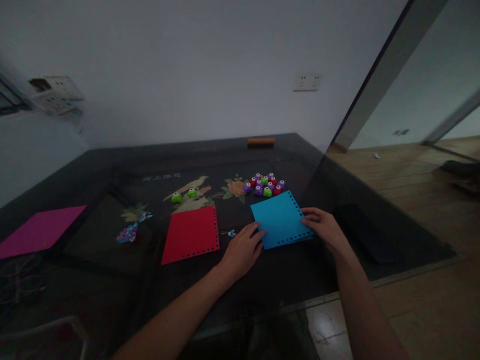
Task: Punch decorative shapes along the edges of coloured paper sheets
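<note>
Blue paper (279, 218) with small holes punched along its right and lower edges lies in front of me. A second layer shows just under its lower edge, so it is folded or stacked. My left hand (243, 250) grips its left edge with thumb and fingers. At the opposite edge, my right hand (323, 227) has its fingers closed on the paper's right side. Left of my left hand, a red sheet (192, 232) carries similar holes along its right and lower edges. A little cluster of coloured bits (231, 233) sits between the two papers.
Several small eye-topped blocks, including a purple one (258, 190), stand behind the blue paper. Two green ones (192, 193) are behind the red sheet. Further left are a pile of coloured bits (128, 233) and a magenta sheet (43, 230). A brown bar (261, 142) lies near the wall.
</note>
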Motion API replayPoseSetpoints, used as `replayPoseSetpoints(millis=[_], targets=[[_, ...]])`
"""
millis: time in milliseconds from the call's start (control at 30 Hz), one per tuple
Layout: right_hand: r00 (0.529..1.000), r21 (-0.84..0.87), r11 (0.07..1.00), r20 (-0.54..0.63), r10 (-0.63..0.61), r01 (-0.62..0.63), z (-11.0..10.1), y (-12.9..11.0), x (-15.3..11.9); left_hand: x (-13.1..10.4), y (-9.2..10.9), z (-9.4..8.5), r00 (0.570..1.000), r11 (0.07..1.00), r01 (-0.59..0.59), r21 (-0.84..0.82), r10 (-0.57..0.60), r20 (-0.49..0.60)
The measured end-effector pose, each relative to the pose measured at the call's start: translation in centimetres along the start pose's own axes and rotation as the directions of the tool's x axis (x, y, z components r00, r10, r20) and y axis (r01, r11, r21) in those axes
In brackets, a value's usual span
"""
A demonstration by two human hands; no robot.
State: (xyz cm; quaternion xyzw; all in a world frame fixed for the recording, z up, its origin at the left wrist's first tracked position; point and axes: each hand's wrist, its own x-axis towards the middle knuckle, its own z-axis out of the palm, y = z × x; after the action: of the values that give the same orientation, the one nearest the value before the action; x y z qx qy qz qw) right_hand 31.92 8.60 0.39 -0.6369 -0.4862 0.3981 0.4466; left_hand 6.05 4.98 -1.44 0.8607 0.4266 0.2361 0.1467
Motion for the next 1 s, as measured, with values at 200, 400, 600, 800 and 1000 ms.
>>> replayPoseSetpoints(millis=[200,400,600,800,1000], targets=[[1.000,-0.062,0.998,-0.019,-0.024,0.023,-0.3,0.2,0.0,0.0,0.1,0.1,1.000,1.000,-0.003,0.020,0.002,0.015],[0.996,-0.180,0.983,-0.072,-0.051,0.037,-0.5,1.0,0.6,0.0,-0.2,0.2,1.000,1.000,0.000,-0.006,0.000,0.007],[0.988,-0.286,0.956,-0.109,-0.106,0.070,-0.6,1.8,1.1,-0.1,-0.2,0.1,1.000,1.000,0.004,0.001,-0.004,-0.003],[0.984,-0.327,0.939,-0.103,-0.146,0.106,-0.5,1.8,1.2,-0.1,0.5,-0.1,1.000,1.000,0.007,0.001,-0.007,0.010],[0.984,-0.353,0.925,-0.053,-0.172,0.143,-0.3,1.5,1.1,-0.1,0.9,0.0,0.997,0.997,0.048,0.053,-0.051,0.054]])
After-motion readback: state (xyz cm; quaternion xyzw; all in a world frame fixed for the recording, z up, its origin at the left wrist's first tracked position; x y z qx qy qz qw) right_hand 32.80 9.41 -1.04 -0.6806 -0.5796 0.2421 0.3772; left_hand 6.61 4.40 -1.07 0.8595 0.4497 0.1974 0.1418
